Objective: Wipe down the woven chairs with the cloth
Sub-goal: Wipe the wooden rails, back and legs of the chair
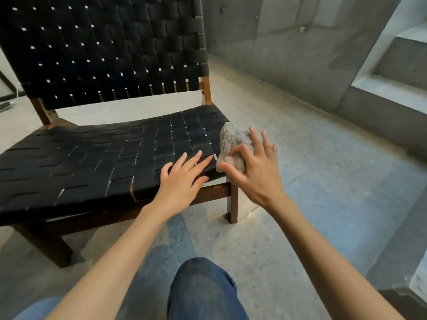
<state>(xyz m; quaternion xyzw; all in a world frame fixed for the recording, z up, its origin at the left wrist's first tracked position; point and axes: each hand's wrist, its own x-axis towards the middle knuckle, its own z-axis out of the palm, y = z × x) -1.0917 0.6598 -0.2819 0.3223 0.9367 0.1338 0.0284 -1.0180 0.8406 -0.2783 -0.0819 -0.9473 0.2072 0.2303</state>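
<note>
Both hands are at the chair's (92, 162) front right corner: the left hand (182, 181) lies flat on it, fingers (180, 161) straight; the right hand (256, 174) pinches the cloth (228, 139) against its edge.

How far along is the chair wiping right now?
Done: nothing provable; the weave shows no wiped or unwiped patches. In hand: the right hand holds the cloth against the near right corner of the seat, while the left hand rests flat beside it. Left: likely the rest of the seat and the backrest; no other chair is in view.
</note>
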